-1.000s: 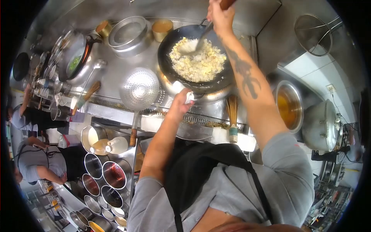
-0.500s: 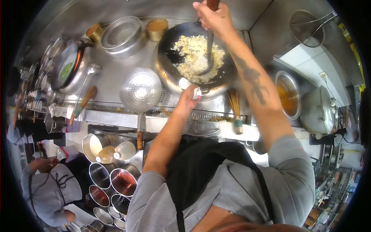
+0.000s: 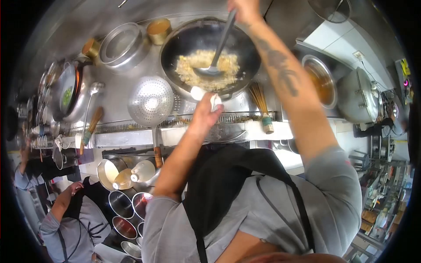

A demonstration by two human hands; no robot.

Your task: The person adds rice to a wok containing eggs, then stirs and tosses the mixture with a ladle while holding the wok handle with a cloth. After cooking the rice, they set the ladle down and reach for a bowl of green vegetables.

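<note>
A black wok (image 3: 175, 52) holds fried rice with yellow bits (image 3: 188, 72). At the wok's near rim, my left hand (image 3: 207, 113) is closed on a white cloth (image 3: 198, 93). My right hand (image 3: 246, 9), at the top of the view beyond the wok, is wrapped round the handle of a ladle (image 3: 223, 41). The ladle's bowl rests down in the rice. Left of the wok lies a perforated strainer (image 3: 151, 101) with a wooden handle. A bamboo brush (image 3: 262, 107) stands to the right of my left hand.
Behind left are a metal pot (image 3: 120, 46) and a brass-coloured tin (image 3: 159, 30). A bowl of orange liquid (image 3: 322, 83) and a lidded pot (image 3: 357, 96) stand right. Sauce containers (image 3: 124, 226) and bottles (image 3: 143, 171) are at lower left, beside a co-worker (image 3: 79, 219).
The ladle's bowl has moved left through the rice, and its handle now slants. The wok sits further back, off its earlier tilt, with the rice gathered nearer its front. The co-worker's arm has shifted.
</note>
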